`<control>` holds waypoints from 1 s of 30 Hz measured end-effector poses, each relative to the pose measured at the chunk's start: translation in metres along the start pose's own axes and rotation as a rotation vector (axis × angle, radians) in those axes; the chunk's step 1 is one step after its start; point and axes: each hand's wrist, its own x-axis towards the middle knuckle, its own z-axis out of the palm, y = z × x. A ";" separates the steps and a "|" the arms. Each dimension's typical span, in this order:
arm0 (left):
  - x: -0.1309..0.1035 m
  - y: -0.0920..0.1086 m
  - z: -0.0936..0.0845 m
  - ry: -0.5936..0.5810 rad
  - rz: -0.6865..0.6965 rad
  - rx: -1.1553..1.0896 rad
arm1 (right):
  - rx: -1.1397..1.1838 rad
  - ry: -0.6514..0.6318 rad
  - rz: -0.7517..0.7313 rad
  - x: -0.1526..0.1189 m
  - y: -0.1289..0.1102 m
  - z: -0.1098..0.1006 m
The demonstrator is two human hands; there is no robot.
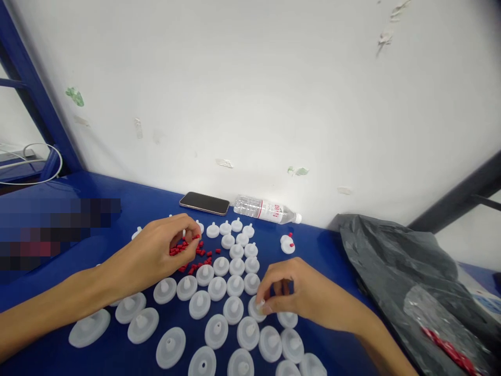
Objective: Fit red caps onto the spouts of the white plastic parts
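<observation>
**Both hands among white discs and red caps on a blue counter**

The left hand (164, 250) is curled over a loose heap of small red caps (195, 256) lying on the blue counter (129, 203), left of centre. Its fingers are drawn together around several of the caps, with the fingertips down at the near edge of the heap.

The right hand (291, 295) sits nearer and to the right, fingers bent and pressed close. Thumb and forefinger pinch the stub of one white disc (257, 308), which rests on the counter in the middle of the rows.

Around both hands lie many white discs (217, 288), each with a short stub pointing up. They are packed closely in rows that run from near the far wall to the near edge, and are more scattered at the near left.

One disc (287, 245) lies apart on the right, with red caps on or beside it.

Against the far wall lie a dark phone (204, 203) and, just to its right, a clear water bottle (266, 209) on its side. A crumpled grey plastic bag (399, 261) covers the right end of the counter. At the near right, red pieces (450, 351) show through clear plastic.
</observation>
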 end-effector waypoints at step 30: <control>-0.037 0.030 0.020 0.013 0.357 -0.442 | -0.319 0.567 -0.481 0.012 -0.015 0.065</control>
